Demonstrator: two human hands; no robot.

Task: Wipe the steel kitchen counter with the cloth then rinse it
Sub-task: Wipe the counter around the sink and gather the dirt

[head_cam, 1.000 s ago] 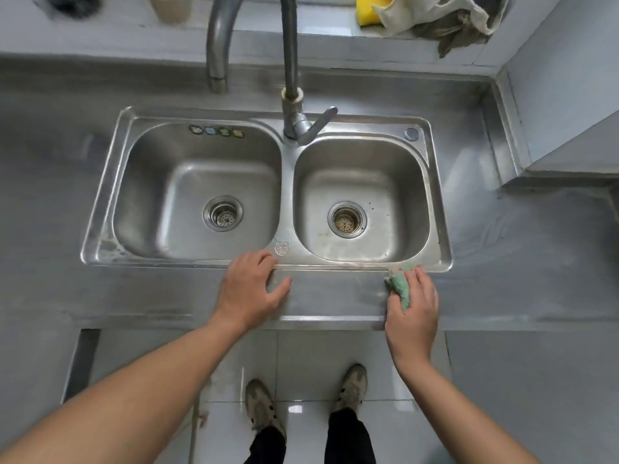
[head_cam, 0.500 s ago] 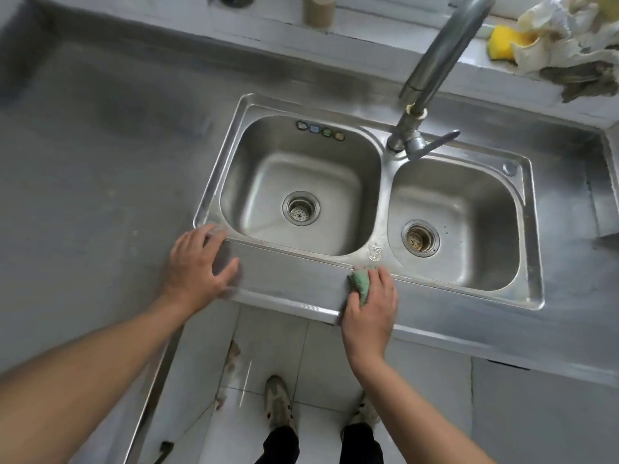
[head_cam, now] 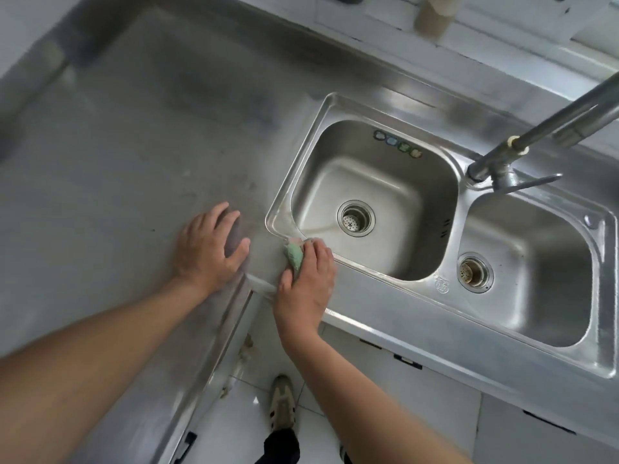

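Note:
My right hand (head_cam: pixel 306 279) presses a small green cloth (head_cam: pixel 294 255) onto the front strip of the steel counter (head_cam: pixel 117 169), at the near left corner of the double sink (head_cam: pixel 321 118). Most of the cloth is hidden under my fingers. My left hand (head_cam: pixel 209 249) lies flat on the counter just left of the sink, fingers spread, holding nothing. The faucet (head_cam: pixel 522 149) rises at the back between the two basins, its spout reaching up to the right.
The counter turns a corner and runs along my left side. A beige cup (head_cam: pixel 435 15) stands on the back ledge. Both basins have drain strainers. White floor tiles and my shoe (head_cam: pixel 283 406) show below the counter edge.
My right hand slid the cloth leftward along the front strip, from before the right basin to the sink's left corner. My left hand moved left onto the open counter. The view swung left.

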